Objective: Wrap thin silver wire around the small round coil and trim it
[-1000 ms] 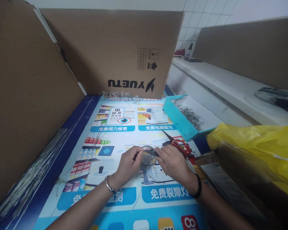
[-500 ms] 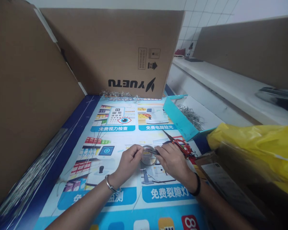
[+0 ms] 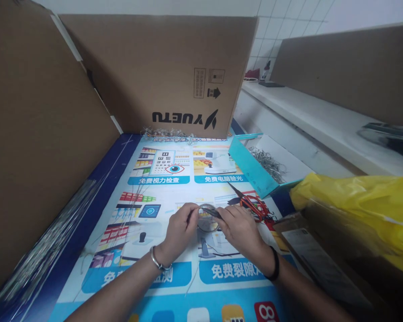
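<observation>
Both my hands meet over the printed poster mat [image 3: 161, 188] on the table. My left hand [image 3: 181, 228], fingers curled, pinches the left edge of a small round clear lens [image 3: 206, 219]. My right hand [image 3: 240, 228] is closed on a thin dark tool [image 3: 212, 212] whose tip lies across the top of the lens. A metal bangle sits on my left wrist and a black band on my right.
Red-handled scissors [image 3: 253, 206] lie just right of my hands. A teal box [image 3: 255, 167] with small metal wire parts stands behind them. Cardboard walls [image 3: 161, 71] enclose the left and back. A yellow plastic bag [image 3: 359, 210] sits at the right. Thin wires lie along the left edge.
Almost nothing differs. My hands and the lens have stayed in place, with only a slight shift of the fingers and of the view.
</observation>
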### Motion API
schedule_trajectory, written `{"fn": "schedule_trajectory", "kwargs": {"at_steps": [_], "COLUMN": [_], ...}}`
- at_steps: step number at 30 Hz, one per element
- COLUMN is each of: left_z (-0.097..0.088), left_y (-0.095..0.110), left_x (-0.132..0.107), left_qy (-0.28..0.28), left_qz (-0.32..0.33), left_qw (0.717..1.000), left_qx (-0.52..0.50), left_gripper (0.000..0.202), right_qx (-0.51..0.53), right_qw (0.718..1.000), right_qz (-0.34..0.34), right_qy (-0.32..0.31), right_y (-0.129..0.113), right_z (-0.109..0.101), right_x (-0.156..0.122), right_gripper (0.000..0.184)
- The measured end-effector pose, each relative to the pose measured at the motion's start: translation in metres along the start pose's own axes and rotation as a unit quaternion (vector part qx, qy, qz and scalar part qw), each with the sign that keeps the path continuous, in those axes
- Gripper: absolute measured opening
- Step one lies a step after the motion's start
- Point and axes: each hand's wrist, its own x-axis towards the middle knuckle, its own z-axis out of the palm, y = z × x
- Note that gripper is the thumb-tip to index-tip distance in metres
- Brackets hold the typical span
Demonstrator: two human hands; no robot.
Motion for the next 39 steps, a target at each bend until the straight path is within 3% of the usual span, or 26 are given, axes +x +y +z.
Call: {"fn": "schedule_trajectory", "kwargs": {"at_steps": [13,18,25,34,39], "left_z": [-0.005,0.001,0.005,0.000,0.001], "left_y": [0.004,-0.002,-0.007,-0.004,-0.003], "left_x": [0.000,-0.001,-0.002,0.004,0.005], "left_qy": [-0.039,-0.019,0.007,-0.024,-0.081], "left_qz": [0.035,0.008,0.025,0.031,-0.064], "left_qw": [0.998,0.998,0.998,0.996,0.977], "left_qx": [0.038,0.058,0.056,-0.079,-0.187], "left_gripper": [0.016,0.014,0.011,0.014,0.018], "right_qx": [-0.076,-0.092,-0.081,-0.053,-0.090], "right_qw": [0.996,0.994,0.996,0.998,0.995], "right_qz": [-0.041,-0.054,-0.043,-0.019,-0.034], "right_qy": [-0.003,0.003,0.003,-0.001,-0.007], "right_y": [0.002,-0.001,-0.002,0.004,0.004], "right_z": [-0.007,-0.007,-0.005,-0.002,-0.006], "right_x": [0.001,0.001,0.001,0.000,0.000], "right_gripper": [0.020,0.020,0.020,0.019,0.020]}}
